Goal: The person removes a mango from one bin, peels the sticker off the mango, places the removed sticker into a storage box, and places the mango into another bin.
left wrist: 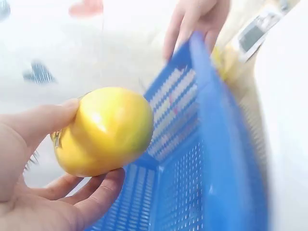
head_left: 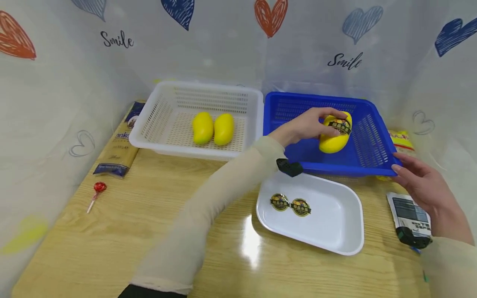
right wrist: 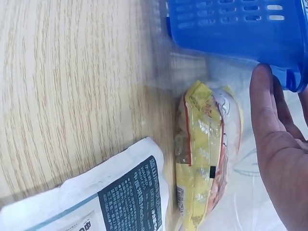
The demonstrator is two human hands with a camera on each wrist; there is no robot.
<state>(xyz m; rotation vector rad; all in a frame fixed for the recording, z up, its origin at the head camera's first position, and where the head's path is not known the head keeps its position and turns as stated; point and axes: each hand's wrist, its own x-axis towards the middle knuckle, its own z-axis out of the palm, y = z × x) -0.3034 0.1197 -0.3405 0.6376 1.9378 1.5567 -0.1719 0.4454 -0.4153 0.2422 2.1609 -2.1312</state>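
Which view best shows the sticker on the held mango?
Head view: the mango in the left hand shows its dark sticker facing the camera. Left wrist shows only the mango's bare yellow side; right wrist misses it.

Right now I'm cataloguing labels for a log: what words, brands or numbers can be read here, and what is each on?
"Smile": white heart-printed curtain, twice.
"anke...", partly cut off: tan and blue packet.
Round black-gold sticker on yellow mango held by left hand: too small.
Two round stickers in white plastic tray: too small.
White and black printed pouch: blurred.
Yellow snack bag: unreadable.
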